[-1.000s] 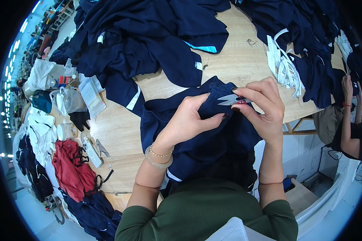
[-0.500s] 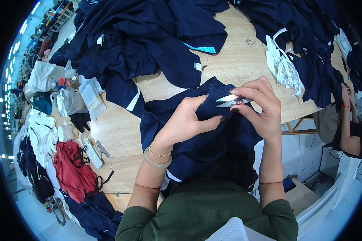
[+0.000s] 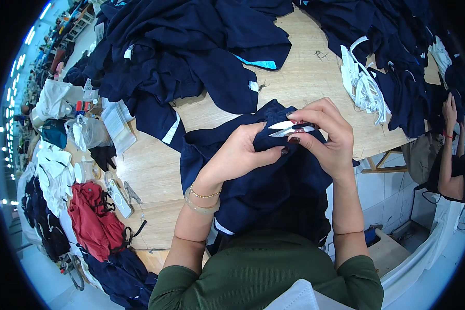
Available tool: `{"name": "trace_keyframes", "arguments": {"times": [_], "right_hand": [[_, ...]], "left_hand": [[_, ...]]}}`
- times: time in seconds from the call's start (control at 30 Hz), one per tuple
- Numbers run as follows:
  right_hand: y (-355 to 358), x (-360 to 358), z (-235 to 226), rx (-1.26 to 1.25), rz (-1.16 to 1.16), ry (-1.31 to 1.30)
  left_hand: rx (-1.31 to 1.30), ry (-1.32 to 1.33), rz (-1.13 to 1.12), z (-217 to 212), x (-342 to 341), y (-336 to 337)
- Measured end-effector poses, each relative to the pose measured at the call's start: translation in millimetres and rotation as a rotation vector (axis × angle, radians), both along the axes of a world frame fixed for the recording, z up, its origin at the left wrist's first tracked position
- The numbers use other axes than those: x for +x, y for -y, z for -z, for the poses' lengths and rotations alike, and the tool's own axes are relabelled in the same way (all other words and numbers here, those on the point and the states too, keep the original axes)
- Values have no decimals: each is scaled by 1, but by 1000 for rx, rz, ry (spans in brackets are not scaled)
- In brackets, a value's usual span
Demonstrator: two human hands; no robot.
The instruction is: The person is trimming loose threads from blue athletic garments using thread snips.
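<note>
A dark navy garment hangs over the near table edge and across my lap. My left hand pinches a fold of it between thumb and fingers. In my right hand is a small pair of thread snips, its two pointed silver blades parted and directed left. The blades lie just above the gathered cloth, close to my left fingers. Whether any thread sits between them is too small to tell.
Piles of navy garments cover the far table. White strips lie at the right. A red bag, a white phone and clear plastic are at the left. A co-worker's hand shows at the far right.
My right hand and the snips have shifted a little to the left over the cloth. My left hand stays nearly still. The co-worker's hand has moved up.
</note>
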State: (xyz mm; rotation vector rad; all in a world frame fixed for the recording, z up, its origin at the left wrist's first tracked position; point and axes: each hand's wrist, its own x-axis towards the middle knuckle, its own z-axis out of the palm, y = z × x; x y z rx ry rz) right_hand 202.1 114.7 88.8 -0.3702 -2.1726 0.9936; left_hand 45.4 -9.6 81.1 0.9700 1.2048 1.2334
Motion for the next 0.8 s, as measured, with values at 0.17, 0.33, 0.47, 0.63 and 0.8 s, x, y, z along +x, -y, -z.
{"name": "trace_keyframes", "arguments": {"times": [0.17, 0.33, 0.47, 0.63, 0.8], "right_hand": [[-2, -10, 7, -104, 13, -49], [-11, -12, 2, 4, 4, -26], [-19, -12, -10, 161, -50, 28], [-17, -15, -16, 236, -100, 25], [-14, -17, -14, 255, -96, 10]], "left_hand": [[45, 46, -112, -2, 1, -1], [140, 12, -220, 2, -9, 7], [113, -19, -218, -4, -12, 12], [44, 20, -186, -7, -18, 15], [55, 30, -175, -7, -19, 15]]}}
